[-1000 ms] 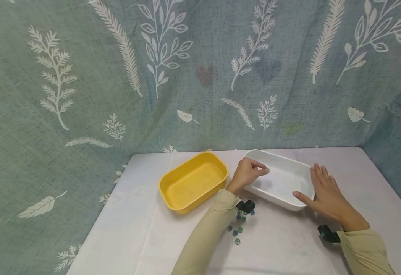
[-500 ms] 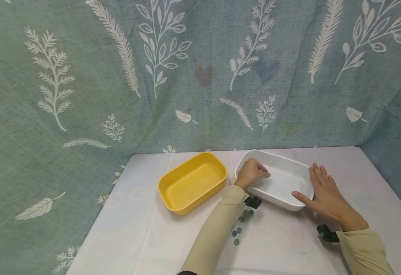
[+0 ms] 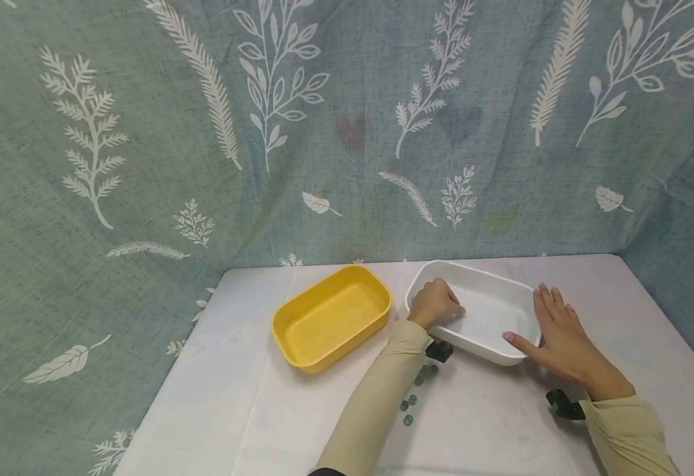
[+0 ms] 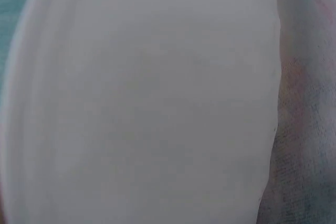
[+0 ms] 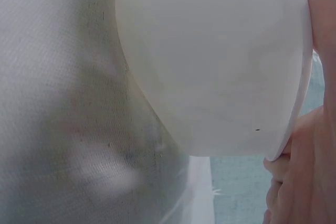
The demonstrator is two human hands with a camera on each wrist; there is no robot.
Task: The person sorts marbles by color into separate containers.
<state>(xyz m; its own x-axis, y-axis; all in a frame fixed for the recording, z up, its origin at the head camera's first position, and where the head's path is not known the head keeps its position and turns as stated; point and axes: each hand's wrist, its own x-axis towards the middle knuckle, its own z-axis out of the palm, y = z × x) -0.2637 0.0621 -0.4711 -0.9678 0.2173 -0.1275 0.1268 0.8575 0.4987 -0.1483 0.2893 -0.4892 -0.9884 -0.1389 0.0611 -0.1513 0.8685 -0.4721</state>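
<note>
My left hand (image 3: 435, 304) reaches over the near rim into the white tray (image 3: 504, 311), its fingers bent and drawn together low above the tray floor. The small marble it pinches is hidden under the fingers. At the tray's right end rests my right hand (image 3: 561, 337), fingers straight along the end rim and thumb stretched over the rim's near corner. The right wrist view shows the tray's outer wall (image 5: 210, 66) with that hand along its rim. Only the tray's pale side (image 4: 157, 98) fills the left wrist view.
Several green and blue marbles (image 3: 408, 420) lie on the white cloth-covered table (image 3: 501, 423) by the left forearm. A yellow tray (image 3: 332, 317) stands left of the white one. A patterned curtain (image 3: 347, 132) hangs behind the table.
My left hand has shifted slightly right and down into the white tray, with its fingers now turned further downward. My right hand has stayed at the tray's end.
</note>
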